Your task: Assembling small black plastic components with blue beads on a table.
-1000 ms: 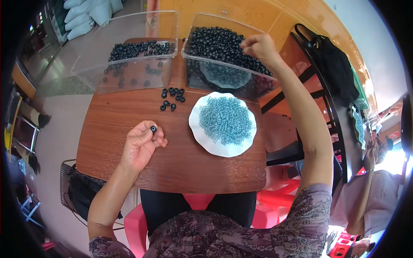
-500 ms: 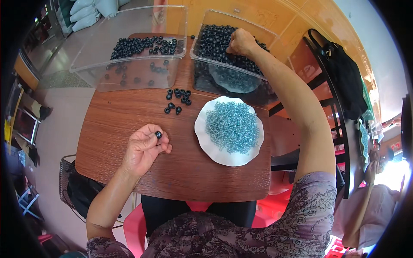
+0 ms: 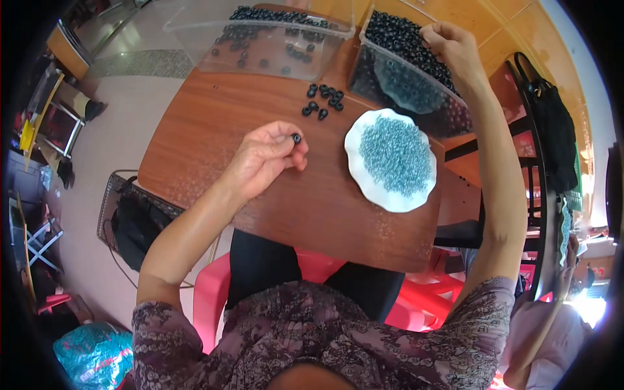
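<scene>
Over the table's left half, my left hand (image 3: 270,156) pinches a round black bead (image 3: 296,138) with a hole between thumb and fingertips. My right hand (image 3: 452,51) is at the right side of a clear plastic bin heaped with black beads (image 3: 396,39). Its fingers are pressed together, and anything between them is too small to make out. Several loose black beads (image 3: 323,112) lie in a cluster on the tabletop, beyond my left hand. Between my arms stands a white wavy-rimmed plate (image 3: 356,156) piled with tiny blue-green beads (image 3: 396,156).
A second clear bin (image 3: 195,40) at the far left holds fewer black beads. The brown wooden table (image 3: 188,143) has rounded corners. A dark chair frame with a black bag (image 3: 552,130) stands at the right. Another person's arm (image 3: 546,325) shows at the lower right.
The whole view has shifted, so the table sits higher and further right. My right hand has moved from over the beads to the bin's right side. My left hand still holds its bead.
</scene>
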`<act>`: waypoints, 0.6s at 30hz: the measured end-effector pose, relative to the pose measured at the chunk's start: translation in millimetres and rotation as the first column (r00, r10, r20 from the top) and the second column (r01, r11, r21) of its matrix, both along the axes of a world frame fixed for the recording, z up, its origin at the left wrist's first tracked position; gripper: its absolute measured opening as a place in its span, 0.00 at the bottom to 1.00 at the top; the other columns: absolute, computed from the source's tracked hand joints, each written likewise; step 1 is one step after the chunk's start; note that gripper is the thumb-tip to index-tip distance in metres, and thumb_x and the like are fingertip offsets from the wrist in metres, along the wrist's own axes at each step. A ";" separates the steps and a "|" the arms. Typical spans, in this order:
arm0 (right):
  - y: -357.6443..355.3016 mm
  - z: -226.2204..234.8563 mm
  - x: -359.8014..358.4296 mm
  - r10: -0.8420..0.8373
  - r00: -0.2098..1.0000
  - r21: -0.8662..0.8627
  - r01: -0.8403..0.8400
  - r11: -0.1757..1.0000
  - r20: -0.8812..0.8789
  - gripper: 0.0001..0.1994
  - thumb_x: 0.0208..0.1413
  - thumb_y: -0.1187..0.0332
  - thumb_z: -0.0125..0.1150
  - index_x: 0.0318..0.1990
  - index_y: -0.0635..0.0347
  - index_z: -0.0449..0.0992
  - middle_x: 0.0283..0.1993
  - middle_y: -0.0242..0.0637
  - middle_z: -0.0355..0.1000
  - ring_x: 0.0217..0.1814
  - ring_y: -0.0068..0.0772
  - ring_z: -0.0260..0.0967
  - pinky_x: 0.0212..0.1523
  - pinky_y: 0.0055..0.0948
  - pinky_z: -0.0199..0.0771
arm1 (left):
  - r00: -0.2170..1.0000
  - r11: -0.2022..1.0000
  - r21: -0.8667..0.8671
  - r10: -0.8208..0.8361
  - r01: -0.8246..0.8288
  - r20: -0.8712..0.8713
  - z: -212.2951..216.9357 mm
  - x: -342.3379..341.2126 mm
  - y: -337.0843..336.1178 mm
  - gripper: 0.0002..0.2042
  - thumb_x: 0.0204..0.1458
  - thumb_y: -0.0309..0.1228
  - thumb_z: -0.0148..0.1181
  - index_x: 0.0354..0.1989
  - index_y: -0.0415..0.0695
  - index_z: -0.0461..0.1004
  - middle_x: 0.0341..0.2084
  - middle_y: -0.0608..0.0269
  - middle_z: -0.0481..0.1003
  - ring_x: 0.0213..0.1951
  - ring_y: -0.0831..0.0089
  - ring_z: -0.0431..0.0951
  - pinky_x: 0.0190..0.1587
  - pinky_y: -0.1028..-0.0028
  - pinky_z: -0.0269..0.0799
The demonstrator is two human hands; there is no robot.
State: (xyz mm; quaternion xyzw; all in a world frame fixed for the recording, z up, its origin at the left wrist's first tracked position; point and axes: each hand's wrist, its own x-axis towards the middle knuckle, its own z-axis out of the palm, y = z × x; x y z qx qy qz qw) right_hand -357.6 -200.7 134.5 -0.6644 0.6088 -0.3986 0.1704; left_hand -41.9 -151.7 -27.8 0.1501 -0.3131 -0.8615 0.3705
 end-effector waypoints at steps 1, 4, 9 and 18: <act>22.5 1.2 20.2 0.029 0.997 -0.024 -0.027 0.999 0.075 0.08 0.51 0.69 0.53 0.36 0.60 0.75 0.28 0.27 0.68 0.30 0.16 0.62 0.31 0.15 0.60 | 1.000 1.000 -0.013 0.019 -0.019 0.011 -1.8 1.0 0.5 0.06 0.51 0.23 0.52 0.37 0.36 0.67 0.30 0.54 0.72 0.29 0.65 0.72 0.36 0.69 0.69; 95.3 -10.8 73.3 0.113 0.956 -0.002 -0.116 0.993 0.270 0.09 0.54 0.71 0.52 0.40 0.59 0.76 0.30 0.27 0.69 0.33 0.16 0.64 0.34 0.17 0.62 | 0.999 0.999 -0.027 0.047 -0.047 0.016 0.4 -1.6 2.6 0.06 0.52 0.23 0.51 0.37 0.36 0.67 0.29 0.54 0.72 0.29 0.67 0.72 0.36 0.69 0.69; 163.9 -75.3 123.0 0.047 0.620 0.209 -0.333 0.919 0.783 0.09 0.54 0.69 0.55 0.37 0.66 0.73 0.30 0.31 0.68 0.31 0.19 0.63 0.33 0.18 0.63 | 0.999 0.999 -0.017 0.037 -0.037 0.006 11.0 4.8 29.6 0.06 0.52 0.23 0.51 0.37 0.35 0.68 0.28 0.55 0.72 0.28 0.70 0.72 0.34 0.72 0.69; 203.1 -98.6 147.2 0.017 0.434 0.173 -0.394 0.903 0.901 0.10 0.54 0.68 0.55 0.38 0.67 0.72 0.32 0.32 0.68 0.33 0.21 0.64 0.34 0.20 0.64 | 0.998 0.996 0.080 -0.030 0.026 0.051 30.6 14.0 93.9 0.08 0.49 0.25 0.56 0.37 0.38 0.69 0.26 0.58 0.73 0.24 0.72 0.72 0.30 0.76 0.68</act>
